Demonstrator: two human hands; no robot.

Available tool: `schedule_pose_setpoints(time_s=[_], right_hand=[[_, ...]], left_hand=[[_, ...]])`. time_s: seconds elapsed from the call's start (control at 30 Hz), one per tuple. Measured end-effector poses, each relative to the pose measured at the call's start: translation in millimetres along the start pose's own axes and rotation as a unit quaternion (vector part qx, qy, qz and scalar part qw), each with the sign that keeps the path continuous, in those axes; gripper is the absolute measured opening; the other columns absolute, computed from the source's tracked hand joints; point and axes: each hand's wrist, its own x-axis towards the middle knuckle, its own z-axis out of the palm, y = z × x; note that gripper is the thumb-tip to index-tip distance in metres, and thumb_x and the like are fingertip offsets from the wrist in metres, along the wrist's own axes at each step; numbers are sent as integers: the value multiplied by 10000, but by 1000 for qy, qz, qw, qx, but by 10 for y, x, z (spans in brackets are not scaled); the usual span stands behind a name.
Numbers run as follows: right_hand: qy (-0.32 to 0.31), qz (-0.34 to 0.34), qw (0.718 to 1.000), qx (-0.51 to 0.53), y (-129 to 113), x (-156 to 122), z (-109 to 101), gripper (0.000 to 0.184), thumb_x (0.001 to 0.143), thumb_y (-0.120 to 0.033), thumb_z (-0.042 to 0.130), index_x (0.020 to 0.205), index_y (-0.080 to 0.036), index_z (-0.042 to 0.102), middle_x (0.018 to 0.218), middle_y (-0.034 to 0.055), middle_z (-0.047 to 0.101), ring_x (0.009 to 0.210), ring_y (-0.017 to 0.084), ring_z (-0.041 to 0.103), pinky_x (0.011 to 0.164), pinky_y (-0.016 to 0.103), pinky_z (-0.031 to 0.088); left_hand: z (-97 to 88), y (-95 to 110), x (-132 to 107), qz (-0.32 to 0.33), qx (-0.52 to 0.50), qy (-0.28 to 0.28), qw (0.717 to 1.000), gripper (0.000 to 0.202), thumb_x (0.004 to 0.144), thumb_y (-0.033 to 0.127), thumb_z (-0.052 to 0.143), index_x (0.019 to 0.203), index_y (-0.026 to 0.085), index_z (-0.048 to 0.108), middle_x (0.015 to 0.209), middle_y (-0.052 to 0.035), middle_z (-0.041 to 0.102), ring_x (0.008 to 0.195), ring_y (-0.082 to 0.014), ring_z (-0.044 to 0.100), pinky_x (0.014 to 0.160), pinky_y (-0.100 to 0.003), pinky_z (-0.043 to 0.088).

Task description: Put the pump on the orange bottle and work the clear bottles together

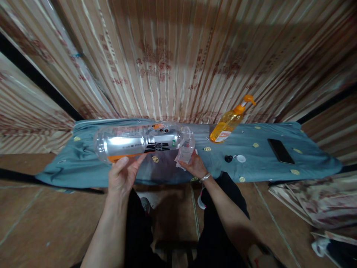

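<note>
Nearest is the brown tiled floor (28, 219), with pale joints between its smooth tiles. Above it, the left grip (122, 173) is half curled, with thumb and fingers supporting a large, rounded bottle of clear plastic with a silver, orange and black label (125, 143). This bottle lies sideways over the left and middle part of the worktop (83, 167), its neck toward the right. The right grip (196, 166) is closed around a small, shiny clear plastic piece (186, 150) at this neck; whether the two touch, I cannot tell. The worktop is long and narrow, covered by soft, wrinkled blue-green cloth with yellow motifs. At right are a small black object (228, 159), a white round one (240, 159) and a flat black phone (281, 151). Farther, a yellow transparent pump bottle (227, 124) is standing before a pleated beige curtain with reddish prints (167, 56).
</note>
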Motion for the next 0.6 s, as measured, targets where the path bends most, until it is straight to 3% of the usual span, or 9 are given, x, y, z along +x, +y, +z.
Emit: schedule_pose_setpoints(time_s=[0.17, 0.4, 0.6], right_hand=[[-2, 2, 1000, -6, 18, 2, -4, 751, 741, -346, 761, 1394, -152, 442, 1216, 151, 709, 1096, 300, 713, 968, 438, 575], [4, -2, 1000, -6, 52, 2, 17, 734, 743, -366, 750, 1380, -154, 454, 1216, 147, 710, 1088, 297, 715, 967, 443, 575], [3, -2, 1000, -6, 30, 5, 6, 739, 735, -363, 747, 1380, -152, 454, 1223, 149, 708, 1105, 300, 709, 963, 428, 573]], left_hand=[[4, -3, -7, 2, -7, -9, 1000, 688, 422, 301, 952, 1075, 322, 734, 1008, -38, 774, 1070, -319, 689, 831, -450, 628], [-12, 1, -16, -6, -11, 14, 1000, 630, 395, 289, 956, 990, 292, 752, 878, -18, 781, 882, -264, 722, 814, -450, 635], [-4, 2, -21, -6, -4, 10, 1000, 689, 412, 287, 940, 1066, 312, 727, 946, -18, 782, 987, -295, 713, 835, -459, 624]])
